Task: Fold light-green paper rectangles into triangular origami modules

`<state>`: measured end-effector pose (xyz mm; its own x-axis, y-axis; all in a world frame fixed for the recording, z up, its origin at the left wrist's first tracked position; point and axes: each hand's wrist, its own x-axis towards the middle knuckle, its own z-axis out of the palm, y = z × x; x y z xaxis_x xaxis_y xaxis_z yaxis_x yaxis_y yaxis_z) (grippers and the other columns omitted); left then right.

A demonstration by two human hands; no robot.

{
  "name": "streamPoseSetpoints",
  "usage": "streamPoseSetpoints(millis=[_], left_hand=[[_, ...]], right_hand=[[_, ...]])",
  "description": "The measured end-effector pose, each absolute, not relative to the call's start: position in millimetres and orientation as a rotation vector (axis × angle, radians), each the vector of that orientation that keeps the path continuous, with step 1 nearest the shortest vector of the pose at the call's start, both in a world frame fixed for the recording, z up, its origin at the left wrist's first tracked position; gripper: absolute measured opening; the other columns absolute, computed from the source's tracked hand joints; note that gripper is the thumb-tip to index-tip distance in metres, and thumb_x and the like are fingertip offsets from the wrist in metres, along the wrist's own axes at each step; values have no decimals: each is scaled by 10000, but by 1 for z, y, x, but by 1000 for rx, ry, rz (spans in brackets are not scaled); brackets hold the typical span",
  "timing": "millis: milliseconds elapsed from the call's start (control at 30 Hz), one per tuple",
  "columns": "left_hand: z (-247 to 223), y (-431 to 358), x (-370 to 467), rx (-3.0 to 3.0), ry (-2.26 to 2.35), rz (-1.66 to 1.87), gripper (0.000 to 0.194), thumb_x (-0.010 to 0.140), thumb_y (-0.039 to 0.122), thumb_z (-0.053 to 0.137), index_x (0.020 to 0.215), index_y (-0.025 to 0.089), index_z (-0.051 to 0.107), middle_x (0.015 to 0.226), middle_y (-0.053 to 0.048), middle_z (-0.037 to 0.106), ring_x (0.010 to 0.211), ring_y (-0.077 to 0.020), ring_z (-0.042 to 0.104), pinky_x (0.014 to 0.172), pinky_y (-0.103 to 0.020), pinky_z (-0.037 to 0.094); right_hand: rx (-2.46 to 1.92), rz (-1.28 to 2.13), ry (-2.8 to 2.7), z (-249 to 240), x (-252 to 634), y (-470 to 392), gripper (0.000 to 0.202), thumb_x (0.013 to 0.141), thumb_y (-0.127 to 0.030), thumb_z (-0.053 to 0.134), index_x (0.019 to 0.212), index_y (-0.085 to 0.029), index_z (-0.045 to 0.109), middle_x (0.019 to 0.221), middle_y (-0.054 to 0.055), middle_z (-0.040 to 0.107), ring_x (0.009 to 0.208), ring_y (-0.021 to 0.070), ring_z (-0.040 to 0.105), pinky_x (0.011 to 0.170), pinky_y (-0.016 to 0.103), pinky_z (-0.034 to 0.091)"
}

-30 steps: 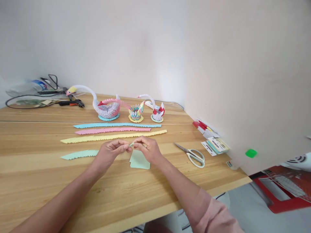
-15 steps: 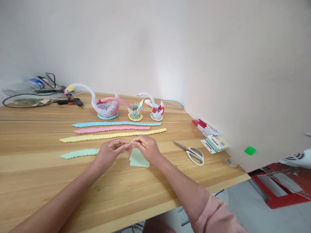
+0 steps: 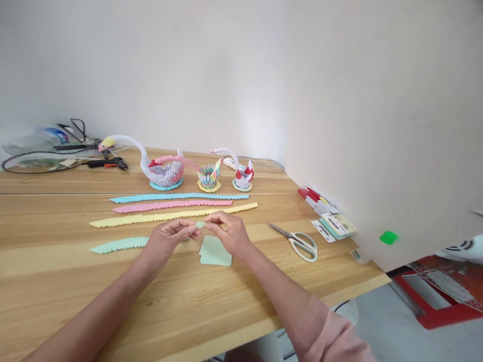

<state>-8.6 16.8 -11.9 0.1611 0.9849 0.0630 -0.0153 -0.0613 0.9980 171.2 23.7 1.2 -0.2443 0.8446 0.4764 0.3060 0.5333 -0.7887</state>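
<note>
Between the fingertips of both hands is a small folded piece of pale green paper (image 3: 200, 224). My left hand (image 3: 171, 236) pinches its left side, and my right hand (image 3: 228, 232) pinches its right side. Under my right hand, a few pale green paper sheets (image 3: 216, 251) lie on the wooden table (image 3: 211, 301). A pale green folded-paper strip (image 3: 121, 245) runs partly behind my left hand. Beyond the hands lie a yellow strip (image 3: 132, 219), a pink strip (image 3: 169, 204) and a blue strip (image 3: 169, 196), roughly parallel.
Scissors (image 3: 298, 242) lie right of my hands. Paper packs (image 3: 334, 227) rest against the right wall. At the back stand a large paper swan (image 3: 166, 176), a multicolored one (image 3: 209, 177) and a small one (image 3: 244, 177). A glue gun (image 3: 107, 163) and cables sit back left.
The small green paper has been turned, so more of its surface shows between my fingertips. The whole view has shifted slightly, with the table sitting a little lower.
</note>
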Motion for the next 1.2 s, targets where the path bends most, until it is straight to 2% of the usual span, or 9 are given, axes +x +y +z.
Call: streamPoseSetpoints(millis=[133, 300, 733, 1200], left_hand=[[-10, 18, -10, 1327, 1098, 1156, 227, 690, 399, 677, 784, 193, 669, 739, -40, 716, 734, -199, 652, 756, -350, 503], [-12, 19, -12, 1380, 1115, 1133, 230, 686, 407, 681, 782, 198, 671, 720, -33, 708, 726, -191, 646, 735, -335, 504], [-9, 16, -10, 1456, 1111, 1102, 223, 678, 405, 683, 736, 191, 672, 750, -46, 716, 743, -197, 644, 718, -317, 501], [-7, 15, -9, 1530, 1133, 1082, 234, 681, 426, 668, 712, 195, 683, 748, -44, 704, 734, -199, 632, 690, -303, 498]], right_hand=[[-946, 738, -1874, 7, 175, 24, 147, 826, -288, 542, 827, -183, 644, 782, 6, 660, 722, 108, 596, 659, 202, 443], [-953, 635, -2039, 11, 181, 25, 148, 853, -257, 502, 828, -184, 629, 767, -2, 639, 700, 96, 577, 648, 188, 417], [-914, 395, -2190, 8, 185, 27, 153, 861, -240, 507, 843, -179, 646, 781, 7, 686, 687, 95, 609, 627, 177, 393], [-915, 601, -2186, 11, 187, 28, 125, 851, -201, 516, 846, -190, 640, 747, -13, 680, 694, 93, 628, 647, 176, 419]])
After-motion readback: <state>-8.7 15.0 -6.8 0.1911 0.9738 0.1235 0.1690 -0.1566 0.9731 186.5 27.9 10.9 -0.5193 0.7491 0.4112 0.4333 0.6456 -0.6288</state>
